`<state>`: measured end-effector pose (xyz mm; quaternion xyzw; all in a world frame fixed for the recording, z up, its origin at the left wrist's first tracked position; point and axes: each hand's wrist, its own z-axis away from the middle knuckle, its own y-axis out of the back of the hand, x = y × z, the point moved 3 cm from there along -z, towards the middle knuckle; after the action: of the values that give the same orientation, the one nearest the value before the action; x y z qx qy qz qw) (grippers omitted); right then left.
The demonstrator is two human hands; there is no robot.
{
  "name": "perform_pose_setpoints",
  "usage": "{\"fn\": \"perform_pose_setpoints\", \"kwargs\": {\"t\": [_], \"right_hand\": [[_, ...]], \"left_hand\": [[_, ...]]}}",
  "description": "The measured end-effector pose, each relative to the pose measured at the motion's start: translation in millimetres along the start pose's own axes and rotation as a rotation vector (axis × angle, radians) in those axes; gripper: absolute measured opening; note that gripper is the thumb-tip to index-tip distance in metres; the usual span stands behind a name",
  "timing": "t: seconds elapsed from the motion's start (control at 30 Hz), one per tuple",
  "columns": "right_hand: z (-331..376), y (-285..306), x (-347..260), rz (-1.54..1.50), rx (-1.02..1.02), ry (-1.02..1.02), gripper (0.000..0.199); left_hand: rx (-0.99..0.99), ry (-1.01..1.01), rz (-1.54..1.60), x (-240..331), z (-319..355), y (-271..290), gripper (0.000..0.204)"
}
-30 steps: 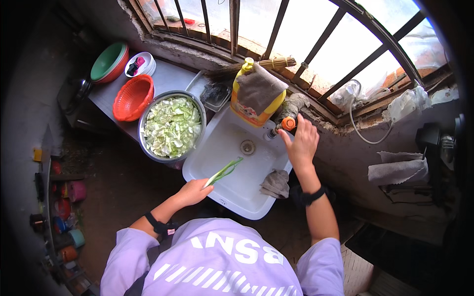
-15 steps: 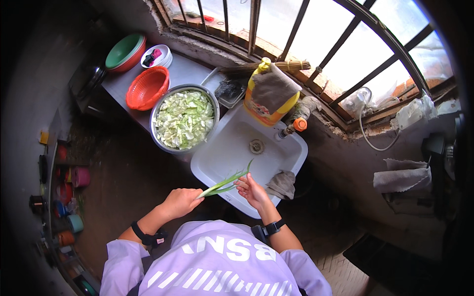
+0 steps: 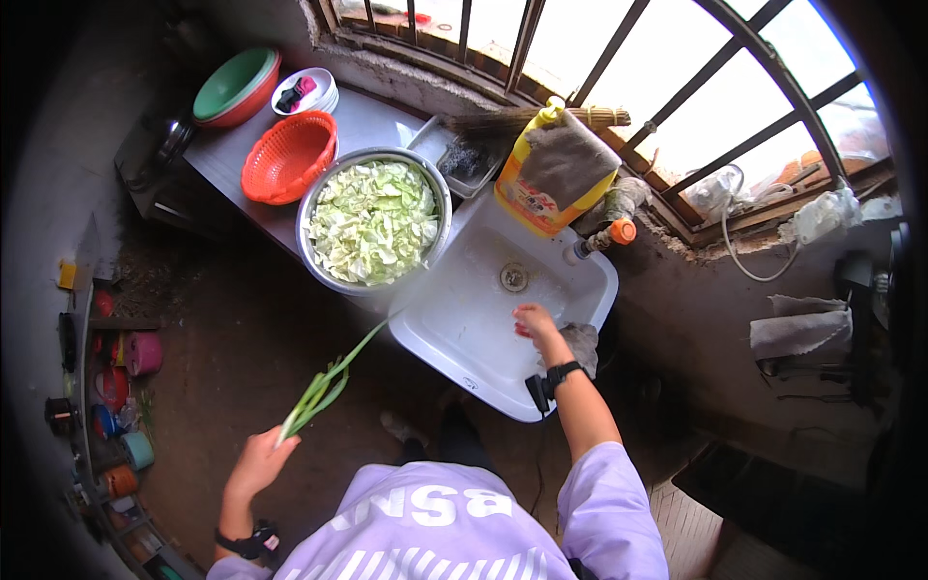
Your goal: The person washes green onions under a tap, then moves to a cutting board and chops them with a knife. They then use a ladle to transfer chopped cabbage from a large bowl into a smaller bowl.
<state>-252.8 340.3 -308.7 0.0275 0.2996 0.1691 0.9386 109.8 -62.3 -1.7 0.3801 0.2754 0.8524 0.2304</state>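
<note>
A bunch of scallions (image 3: 323, 392) is gripped at its white ends by my left hand (image 3: 259, 462), closed, to the left of my body over the floor. The long green leaves point up and right toward the basin. Over the white sink (image 3: 454, 340) hovers my right hand (image 3: 537, 323), loosely open with nothing visible in it. A grey rag (image 3: 582, 344) on the sink's right rim is partly hidden behind my right wrist. Up and left of the sink, a metal basin (image 3: 307, 253) is heaped with chopped cabbage (image 3: 372, 222).
On the counter (image 3: 215, 162) are an orange colander (image 3: 290, 159), stacked white bowls (image 3: 324, 92) and green and red basins (image 3: 232, 87). A yellow jug (image 3: 536, 193) and an orange-handled tap (image 3: 623, 231) stand behind the sink. A barred window rises beyond; shelves (image 3: 116, 324) line the left.
My left hand has swung left and down with the scallions, away from the sink. My right hand has let go of the leaves and moved right and up over the sink.
</note>
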Motion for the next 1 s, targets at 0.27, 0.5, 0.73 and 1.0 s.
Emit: {"fn": "perform_pose_setpoints", "kwargs": {"t": [0.27,0.5,0.73,1.0], "right_hand": [[-186,4,24,0.487,0.214,0.087,0.046],[-236,-12,22,0.686,0.43,0.194,0.052],[-215,-42,8,1.031,0.434,0.526,0.042],[-210,-29,30,0.788,0.442,0.784,0.009]], "left_hand": [[-0.076,0.704,0.516,-104,31,8,0.015],[0.159,1.052,0.585,-190,31,-33,0.016],[0.192,1.037,0.645,-203,22,-56,0.014],[0.146,1.055,0.6,-209,10,-63,0.014]]}}
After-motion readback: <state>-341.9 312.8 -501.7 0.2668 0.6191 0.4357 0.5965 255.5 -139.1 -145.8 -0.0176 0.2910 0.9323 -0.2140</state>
